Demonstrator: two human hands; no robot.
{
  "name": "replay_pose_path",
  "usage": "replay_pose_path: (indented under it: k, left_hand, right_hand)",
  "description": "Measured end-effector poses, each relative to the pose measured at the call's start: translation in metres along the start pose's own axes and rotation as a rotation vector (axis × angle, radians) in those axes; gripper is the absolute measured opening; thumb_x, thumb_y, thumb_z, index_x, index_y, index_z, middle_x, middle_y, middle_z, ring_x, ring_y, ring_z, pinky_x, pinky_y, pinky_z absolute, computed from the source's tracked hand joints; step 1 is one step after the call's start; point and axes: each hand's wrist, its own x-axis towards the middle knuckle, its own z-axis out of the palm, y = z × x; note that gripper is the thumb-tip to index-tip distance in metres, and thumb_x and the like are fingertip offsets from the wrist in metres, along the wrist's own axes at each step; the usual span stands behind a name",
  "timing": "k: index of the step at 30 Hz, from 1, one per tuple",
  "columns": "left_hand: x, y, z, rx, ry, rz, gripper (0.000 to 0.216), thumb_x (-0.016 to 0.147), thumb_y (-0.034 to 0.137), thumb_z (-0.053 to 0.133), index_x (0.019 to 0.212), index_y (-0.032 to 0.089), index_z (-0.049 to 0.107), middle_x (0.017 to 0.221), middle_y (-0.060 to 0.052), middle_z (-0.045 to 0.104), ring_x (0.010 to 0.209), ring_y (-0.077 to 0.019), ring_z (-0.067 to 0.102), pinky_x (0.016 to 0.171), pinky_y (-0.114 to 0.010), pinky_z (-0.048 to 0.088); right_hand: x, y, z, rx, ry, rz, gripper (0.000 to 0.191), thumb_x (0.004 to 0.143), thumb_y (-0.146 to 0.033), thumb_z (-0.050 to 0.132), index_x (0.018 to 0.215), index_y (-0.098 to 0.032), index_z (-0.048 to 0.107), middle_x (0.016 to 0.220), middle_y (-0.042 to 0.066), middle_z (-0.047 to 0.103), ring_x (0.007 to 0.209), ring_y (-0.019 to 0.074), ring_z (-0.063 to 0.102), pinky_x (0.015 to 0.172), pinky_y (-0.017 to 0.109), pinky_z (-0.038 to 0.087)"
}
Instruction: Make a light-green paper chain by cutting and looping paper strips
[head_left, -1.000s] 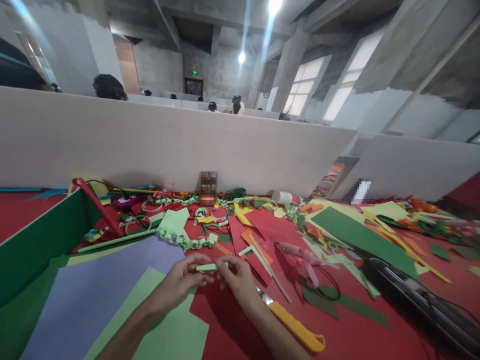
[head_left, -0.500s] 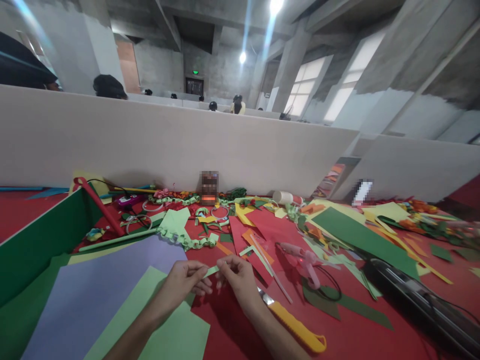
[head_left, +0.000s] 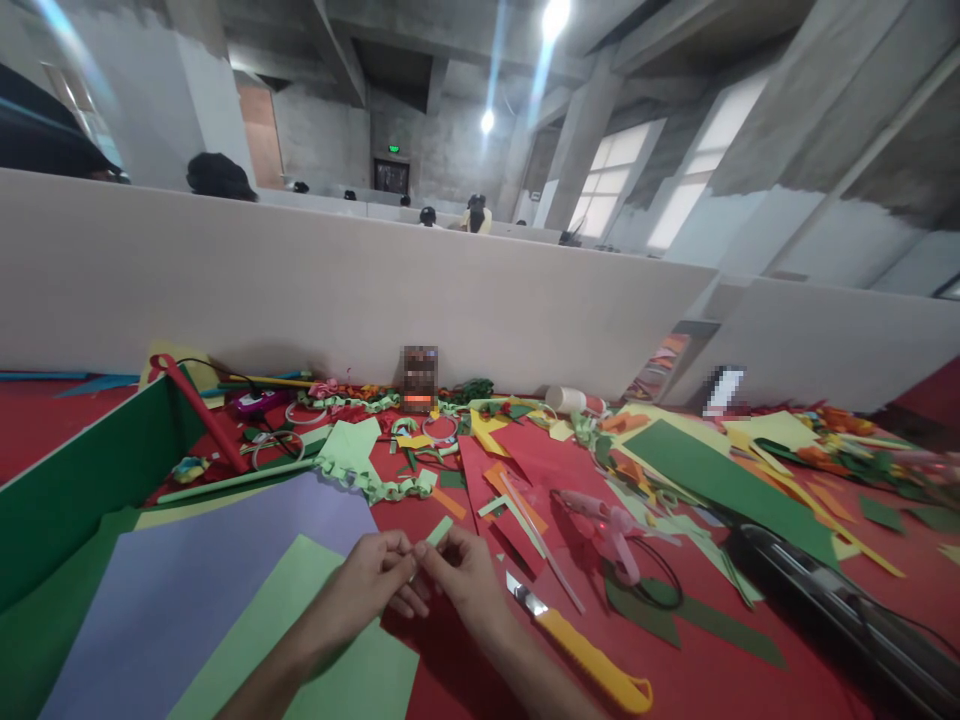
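Green strip (head_left: 439, 529) — perhaps folded, pinched between left hand (head_left: 373, 583), right hand (head_left: 470, 580)

Closed the gap between left hand (head_left: 371, 585) and right hand (head_left: 465, 580), fingertips now touching instead of apart. Turned the green paper strip (head_left: 439, 530) from lying level across both hands to tilted, only a short end poking up above the right hand's fingers. Uncovered more of the yellow knife (head_left: 577, 650) on the counter (head_left: 712, 670) by shifting the right hand leftward.
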Motion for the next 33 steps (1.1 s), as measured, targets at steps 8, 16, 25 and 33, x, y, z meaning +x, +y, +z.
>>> replay_pose_path:
  k: [8, 16, 25, 33]
  left_hand:
    - [-0.006, 0.009, 0.001, -0.044, -0.069, -0.044, 0.051, 0.08, 0.068, 0.069, 0.081, 0.019, 0.055, 0.073, -0.007, 0.076, 0.064, -0.0192, 0.074, 0.059, -0.027, 0.052]
    - [-0.002, 0.007, -0.005, -0.151, -0.092, -0.022, 0.045, 0.08, 0.059, 0.076, 0.08, 0.016, 0.061, 0.078, -0.009, 0.078, 0.067, -0.0172, 0.074, 0.062, -0.025, 0.053]
    - [0.001, 0.001, -0.012, -0.242, -0.104, -0.034, 0.047, 0.079, 0.06, 0.076, 0.075, 0.015, 0.064, 0.062, -0.006, 0.073, 0.049, -0.016, 0.067, 0.051, -0.024, 0.049]
    - [0.004, 0.001, -0.009, -0.243, 0.109, 0.173, 0.045, 0.08, 0.055, 0.078, 0.062, 0.016, 0.067, 0.053, 0.001, 0.057, 0.049, -0.0097, 0.048, 0.051, -0.021, 0.039]
  right_hand:
    - [0.006, -0.02, -0.017, -0.006, 0.075, -0.068, 0.047, 0.082, -0.061, 0.072, 0.065, -0.019, 0.059, 0.051, -0.005, 0.05, 0.046, 0.0098, 0.042, 0.049, 0.024, 0.034]
    - [0.009, -0.024, -0.035, -0.187, 0.367, -0.304, 0.026, 0.1, -0.042, 0.054, 0.098, -0.019, 0.066, 0.07, 0.0, 0.061, 0.06, 0.016, 0.057, 0.059, 0.028, 0.047]
    - [0.001, -0.027, -0.034, -0.939, 0.005, -0.928, 0.036, 0.099, -0.012, 0.052, 0.128, -0.028, 0.066, 0.128, 0.009, 0.07, 0.121, 0.0261, 0.06, 0.098, 0.044, 0.049]
    - [-0.013, -0.023, -0.001, -0.257, -0.155, -0.294, 0.03, 0.102, -0.04, 0.052, 0.087, -0.023, 0.07, 0.081, 0.005, 0.074, 0.072, 0.0192, 0.068, 0.069, 0.029, 0.053]
